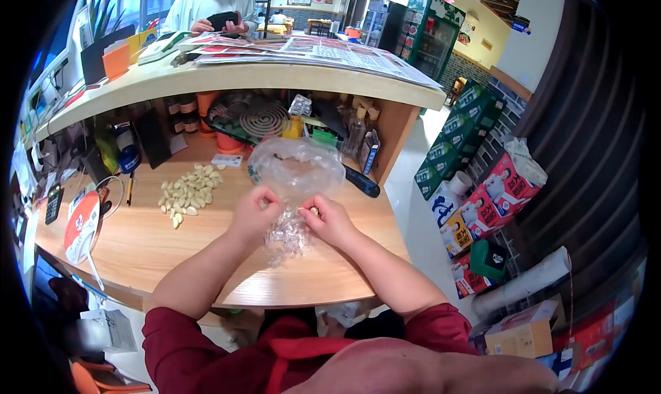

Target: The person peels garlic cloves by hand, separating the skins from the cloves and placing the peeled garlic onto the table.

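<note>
My right hand (329,222) is closed in a pinch on a pale garlic clove (315,211). Close beside it, my left hand (256,213) has its fingertips pressed together; whatever lies between them is too small to make out. Below and between both hands spreads a heap of papery garlic skins (288,237) on the wooden desk (227,270). Just beyond the hands sits a clear plastic bag (303,165), its contents hard to see. Off to the left lies a pile of peeled garlic cloves (189,191).
A black-handled tool (361,182) lies right of the bag. The shelf under the counter (310,77) holds bottles (355,129) and a mosquito coil (261,118). At left are a hand fan (82,222) and a calculator (53,204). Another person (213,8) stands behind the counter.
</note>
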`<state>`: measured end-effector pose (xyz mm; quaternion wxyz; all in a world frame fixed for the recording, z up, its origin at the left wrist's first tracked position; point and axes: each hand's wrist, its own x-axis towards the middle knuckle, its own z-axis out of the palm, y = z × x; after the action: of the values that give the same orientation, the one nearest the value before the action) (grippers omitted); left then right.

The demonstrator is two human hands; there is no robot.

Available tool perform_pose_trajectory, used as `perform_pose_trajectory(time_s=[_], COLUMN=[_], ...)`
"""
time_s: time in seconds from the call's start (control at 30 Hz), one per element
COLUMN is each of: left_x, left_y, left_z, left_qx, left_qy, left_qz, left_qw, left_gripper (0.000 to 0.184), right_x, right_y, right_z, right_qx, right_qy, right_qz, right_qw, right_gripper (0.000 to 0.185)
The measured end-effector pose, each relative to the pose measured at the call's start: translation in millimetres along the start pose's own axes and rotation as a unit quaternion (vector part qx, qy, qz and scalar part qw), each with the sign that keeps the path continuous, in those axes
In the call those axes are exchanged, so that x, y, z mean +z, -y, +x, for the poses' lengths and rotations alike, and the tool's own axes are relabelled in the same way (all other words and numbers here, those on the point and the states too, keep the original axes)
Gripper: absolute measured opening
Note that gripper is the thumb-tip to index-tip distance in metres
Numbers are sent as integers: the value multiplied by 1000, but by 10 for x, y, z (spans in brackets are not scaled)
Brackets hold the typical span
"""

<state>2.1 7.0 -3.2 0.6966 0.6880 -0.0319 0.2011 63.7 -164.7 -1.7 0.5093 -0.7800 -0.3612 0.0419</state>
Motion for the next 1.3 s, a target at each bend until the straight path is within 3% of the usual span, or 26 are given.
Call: perform_pose_trajectory(time_s=[0.1,0.2,0.27,0.4,0.5,0.6,0.7,0.87,0.97,1.1,1.2,1.3], left_x=[-105,-110,-73,-66,-30,-11,-7,-57,-8,16,10,32], left_y=[120,95,35,68,1,12,-72,15,-5,8,62,141], left_z=[71,75,55,77,47,50,33,56,27,6,1,1], left_qx=[-15,79,103,183,75,56,109,22,-19,-85,-82,-14], left_qy=[26,55,59,61,102,115,89,115,135,159,172,148], left_qz=[86,271,259,290,211,147,213,136,51,-22,-9,29], left_qw=[996,958,959,937,969,981,967,984,989,983,982,988], left_gripper=[4,9,14,18,18,16,15,13,14,15,14,15], right_x=[-5,-52,-84,-150,-150,-137,-122,-82,-44,43,76,50], right_y=[-99,-128,-153,-40,-46,-117,-83,-30,62,-5,-65,-37], right_z=[35,57,72,42,28,47,35,18,-16,-13,-7,-12], right_qx=[29,97,126,182,193,179,180,210,177,106,69,64], right_qy=[9,47,73,84,95,118,120,127,112,91,91,92], right_qz=[141,324,428,490,501,496,485,479,336,241,194,199], right_qw=[989,940,892,849,838,841,847,843,918,960,974,974], right_gripper=[12,11,10,9,9,9,8,9,11,15,16,21])
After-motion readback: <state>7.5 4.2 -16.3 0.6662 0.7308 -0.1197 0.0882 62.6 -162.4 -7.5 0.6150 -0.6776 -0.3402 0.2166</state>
